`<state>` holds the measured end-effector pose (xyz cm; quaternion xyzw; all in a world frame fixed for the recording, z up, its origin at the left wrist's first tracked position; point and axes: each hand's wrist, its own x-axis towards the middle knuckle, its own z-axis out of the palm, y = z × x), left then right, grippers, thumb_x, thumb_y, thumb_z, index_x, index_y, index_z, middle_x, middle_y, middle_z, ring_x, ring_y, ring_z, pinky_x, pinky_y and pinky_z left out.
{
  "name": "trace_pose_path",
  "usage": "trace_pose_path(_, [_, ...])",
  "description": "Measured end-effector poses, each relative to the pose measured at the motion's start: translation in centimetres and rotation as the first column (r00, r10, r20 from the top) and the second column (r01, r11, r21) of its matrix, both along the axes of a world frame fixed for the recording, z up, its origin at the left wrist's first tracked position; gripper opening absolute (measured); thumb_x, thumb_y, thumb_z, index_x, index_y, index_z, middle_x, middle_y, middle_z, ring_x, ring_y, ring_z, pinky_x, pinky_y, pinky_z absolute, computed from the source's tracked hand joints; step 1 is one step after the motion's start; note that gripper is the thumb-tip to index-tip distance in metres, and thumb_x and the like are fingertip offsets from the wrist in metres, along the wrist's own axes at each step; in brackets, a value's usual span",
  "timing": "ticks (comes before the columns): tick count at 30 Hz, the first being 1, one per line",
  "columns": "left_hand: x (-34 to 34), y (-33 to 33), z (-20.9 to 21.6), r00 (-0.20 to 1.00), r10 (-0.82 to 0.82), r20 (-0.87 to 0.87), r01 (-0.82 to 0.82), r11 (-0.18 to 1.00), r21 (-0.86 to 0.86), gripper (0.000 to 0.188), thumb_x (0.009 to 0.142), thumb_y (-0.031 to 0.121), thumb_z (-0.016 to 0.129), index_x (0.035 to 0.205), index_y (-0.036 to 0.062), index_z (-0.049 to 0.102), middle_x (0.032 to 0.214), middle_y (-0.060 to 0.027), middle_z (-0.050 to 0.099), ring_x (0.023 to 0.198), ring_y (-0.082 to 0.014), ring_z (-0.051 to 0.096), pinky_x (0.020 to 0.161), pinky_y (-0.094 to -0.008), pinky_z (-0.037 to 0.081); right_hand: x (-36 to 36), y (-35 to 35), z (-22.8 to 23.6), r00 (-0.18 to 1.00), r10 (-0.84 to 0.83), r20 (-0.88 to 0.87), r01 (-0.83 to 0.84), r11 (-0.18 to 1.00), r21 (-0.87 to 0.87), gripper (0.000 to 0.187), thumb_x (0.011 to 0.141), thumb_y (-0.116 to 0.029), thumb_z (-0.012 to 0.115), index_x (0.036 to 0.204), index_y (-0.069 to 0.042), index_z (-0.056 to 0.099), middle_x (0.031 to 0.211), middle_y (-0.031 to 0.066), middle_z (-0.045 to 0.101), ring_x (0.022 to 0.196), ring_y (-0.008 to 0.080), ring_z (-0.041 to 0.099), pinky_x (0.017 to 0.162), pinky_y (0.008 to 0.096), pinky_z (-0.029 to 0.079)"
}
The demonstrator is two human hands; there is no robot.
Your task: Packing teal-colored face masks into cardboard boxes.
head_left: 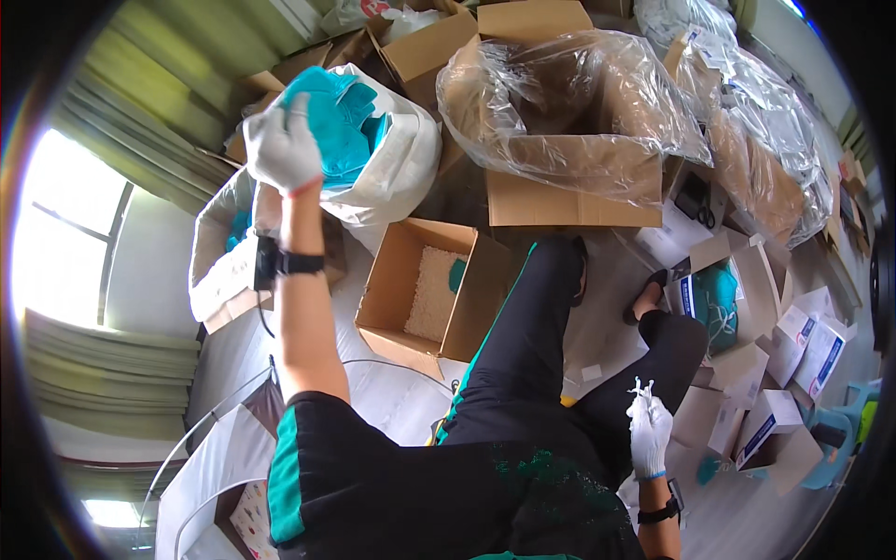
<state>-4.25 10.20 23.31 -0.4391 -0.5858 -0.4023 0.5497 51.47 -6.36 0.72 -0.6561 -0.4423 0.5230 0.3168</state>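
My left hand (283, 147), in a white glove, reaches far forward to the white sack (408, 163). The sack is heaped with flat, teal, fabric-like pieces (345, 131). The fingers are curled closed at the edge of the top teal piece (317, 91); the glove hides part of the grip. My right hand (651, 434), also gloved in white, is closed above my thigh at the right. From its fingertips sticks a small bunch of thin white strands (641, 387), too small to make out fully.
Ahead stands a large cardboard box (574, 201) lined with clear plastic. A smaller box (383, 294) before me holds pale material and a teal bit. On the right, an open carton (719, 299) contains teal items, with white cartons (812, 350) beside it. A white-lined box (210, 247) is left.
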Motion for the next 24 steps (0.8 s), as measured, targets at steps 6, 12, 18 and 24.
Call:
trace_pose_path(6, [-11.7, 4.3, -4.8, 0.893, 0.450, 0.018, -0.336, 0.691, -0.640, 0.014, 0.088, 0.028, 0.061, 0.100, 0.0236, 0.067, 0.096, -0.0065, 0.062, 0.085, -0.0291, 0.063, 0.073, -0.0403, 0.051, -1.0, 0.1, -0.8, 0.988, 0.110, 0.105, -0.129, 0.972, 0.196, 0.019, 0.097, -0.015, 0.053, 0.081, -0.007, 0.059, 0.065, -0.0066, 0.047, 0.056, 0.0004, 0.039, 0.049, 0.0199, 0.031])
trace_pose_path(12, [-11.3, 4.5, -9.4, 0.910, 0.354, 0.216, 0.067, 0.389, -0.919, 0.040, 0.092, 0.042, 0.054, 0.114, 0.0110, 0.065, 0.119, -0.0117, 0.060, 0.106, -0.0316, 0.060, 0.092, -0.0384, 0.046, -1.1, 0.7, 1.1, 0.985, 0.099, 0.143, -0.108, 0.993, 0.055, 0.019, 0.093, -0.013, 0.057, 0.076, -0.004, 0.055, 0.064, -0.0041, 0.047, 0.059, 0.0039, 0.038, 0.052, 0.0239, 0.033])
trace_pose_path(18, [-13.1, 3.4, -6.4, 0.526, 0.289, 0.799, 0.703, 0.381, -0.601, 0.072, 0.089, 0.069, 0.043, 0.136, 0.0144, 0.052, 0.140, -0.0125, 0.051, 0.128, -0.0285, 0.048, 0.104, -0.0368, 0.039, -2.0, 2.3, 2.1, 0.996, 0.063, 0.064, -0.063, 0.998, 0.009, 0.020, 0.094, -0.013, 0.055, 0.076, -0.005, 0.055, 0.062, -0.0058, 0.044, 0.055, 0.0016, 0.037, 0.049, 0.0219, 0.030])
trace_pose_path(24, [-19.4, 0.4, -2.8, 0.734, 0.142, 0.664, 0.436, 0.651, -0.621, 0.053, 0.094, 0.053, 0.049, 0.120, 0.0090, 0.063, 0.115, -0.0156, 0.065, 0.110, -0.0283, 0.061, 0.094, -0.0326, 0.045, -2.5, 5.0, 4.7, 0.988, 0.057, -0.141, -0.059, 0.998, -0.014, 0.013, 0.096, -0.015, 0.056, 0.086, -0.007, 0.058, 0.066, -0.0058, 0.048, 0.056, 0.0019, 0.045, 0.048, 0.0190, 0.035])
